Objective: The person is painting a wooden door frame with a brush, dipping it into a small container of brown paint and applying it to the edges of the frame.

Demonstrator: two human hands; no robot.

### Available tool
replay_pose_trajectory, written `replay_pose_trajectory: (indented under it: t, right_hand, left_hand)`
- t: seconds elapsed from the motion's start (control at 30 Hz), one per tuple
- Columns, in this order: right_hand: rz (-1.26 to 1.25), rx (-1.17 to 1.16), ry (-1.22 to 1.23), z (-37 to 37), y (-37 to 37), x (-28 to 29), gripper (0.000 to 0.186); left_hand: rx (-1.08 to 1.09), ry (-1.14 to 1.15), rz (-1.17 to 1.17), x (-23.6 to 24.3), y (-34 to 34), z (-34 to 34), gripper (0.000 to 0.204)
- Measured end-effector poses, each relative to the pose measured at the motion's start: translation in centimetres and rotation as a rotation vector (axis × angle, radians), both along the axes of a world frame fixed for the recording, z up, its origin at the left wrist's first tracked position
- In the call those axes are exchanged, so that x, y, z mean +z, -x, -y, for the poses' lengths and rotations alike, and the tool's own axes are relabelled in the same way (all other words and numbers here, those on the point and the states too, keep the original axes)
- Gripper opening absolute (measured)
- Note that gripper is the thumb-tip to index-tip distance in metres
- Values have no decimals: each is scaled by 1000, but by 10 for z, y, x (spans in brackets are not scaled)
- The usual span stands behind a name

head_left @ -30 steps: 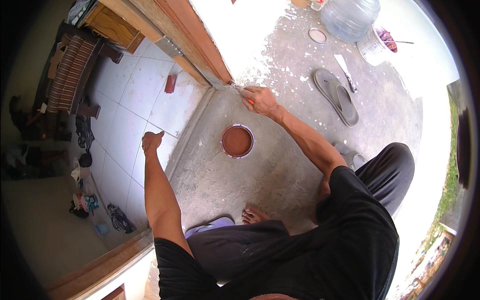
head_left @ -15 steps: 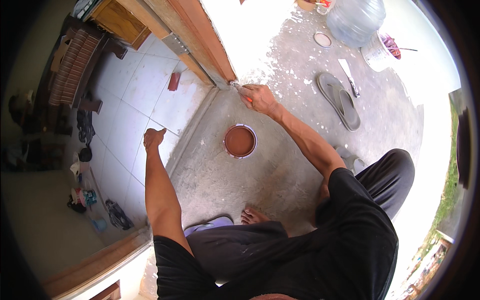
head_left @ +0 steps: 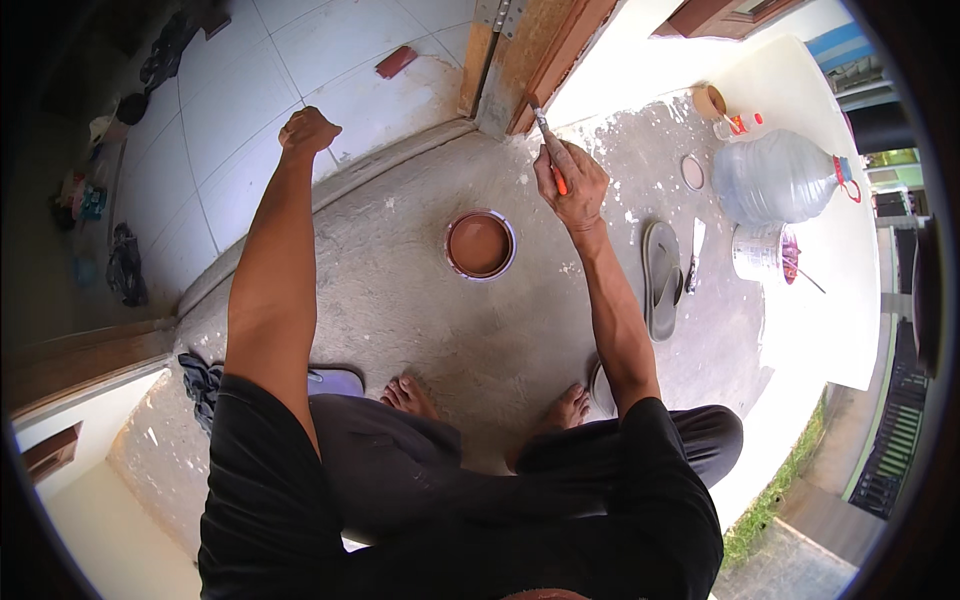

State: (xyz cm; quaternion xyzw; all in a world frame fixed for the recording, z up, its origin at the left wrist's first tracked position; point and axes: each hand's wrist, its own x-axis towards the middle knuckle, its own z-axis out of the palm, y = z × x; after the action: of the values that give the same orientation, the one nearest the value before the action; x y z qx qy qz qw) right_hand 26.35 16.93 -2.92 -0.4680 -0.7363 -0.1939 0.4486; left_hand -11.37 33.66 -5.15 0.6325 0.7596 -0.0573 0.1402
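My right hand [head_left: 574,185] grips a paintbrush [head_left: 543,122] with an orange-tipped handle. Its dark bristles lie against or just before the lower part of the brown door frame [head_left: 572,62]; contact cannot be made out. My left arm reaches out over the white tiles, and the left hand [head_left: 308,131] is closed with fingers curled; anything inside them is hidden. Between my arms, on the concrete floor [head_left: 400,310], stands a round open can of brown paint [head_left: 480,246].
A flip-flop [head_left: 660,280] and a putty knife [head_left: 694,255] lie to the right. Beyond them are a large clear water jug [head_left: 775,177], a white bucket [head_left: 757,253] and a round lid [head_left: 692,172]. A reddish block [head_left: 396,62] rests on the tiles past the raised threshold [head_left: 350,190].
The view has turned, showing more of the right side. My brush has moved from the foot of the door frame to slightly higher on it. The left hand stays closed over the tiles.
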Motion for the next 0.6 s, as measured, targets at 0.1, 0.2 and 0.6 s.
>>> replay_pose_trajectory:
  t: [0.1, 0.2, 0.6]
  right_hand:
    - [53, -14, 90, -1, -3, -14, 29]
    - [56, 44, 119, -4, -6, -26, 27]
    - [123, 51, 383, -6, -13, -33, 21]
  left_hand:
    - [6, -29, 6, 1, 0, -1, 51]
    - [-13, -42, 27, 2, 1, -1, 53]
    - [-73, -85, 11, -47, -15, -32, 29]
